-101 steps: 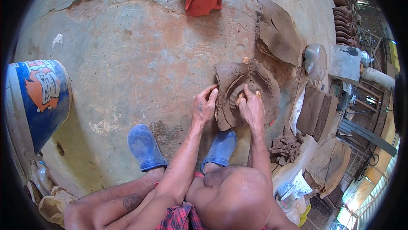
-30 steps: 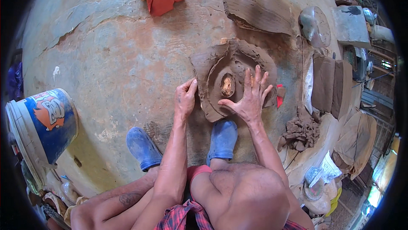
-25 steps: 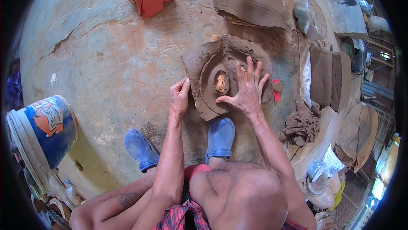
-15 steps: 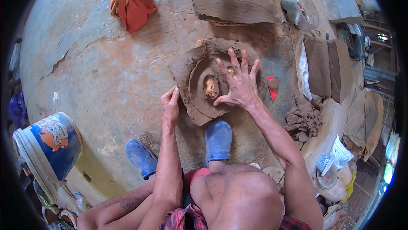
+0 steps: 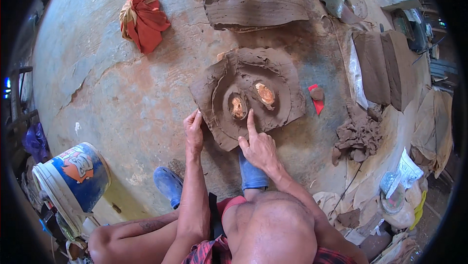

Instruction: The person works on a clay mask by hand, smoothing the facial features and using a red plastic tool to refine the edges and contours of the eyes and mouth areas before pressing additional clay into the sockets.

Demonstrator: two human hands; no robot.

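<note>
Clay slab (image 5: 246,95) on floor by feet, 2 hollows w/ orange bits | R hand (image 5: 258,144) loose, forefinger pressing betw. hollows | L hand (image 5: 193,130) flat, steadying edge, holding nothing | step: shaping; next likely needs light pressure.

A: Lighting? Bright, even daylight, soft. Floor (image 5: 112,93) evenly lit, no glare.

B: Shadows?

A: Weak, short ones under the clay slab (image 5: 248,93) and beside the bucket (image 5: 73,181). Dark fisheye rim all round.

B: Distortion, focus?

A: Strong bending toward the rim, clutter at right squeezed. Centre sharp, right hand (image 5: 258,147) crisp, no motion blur. Edges softer, bright patch far right.
</note>
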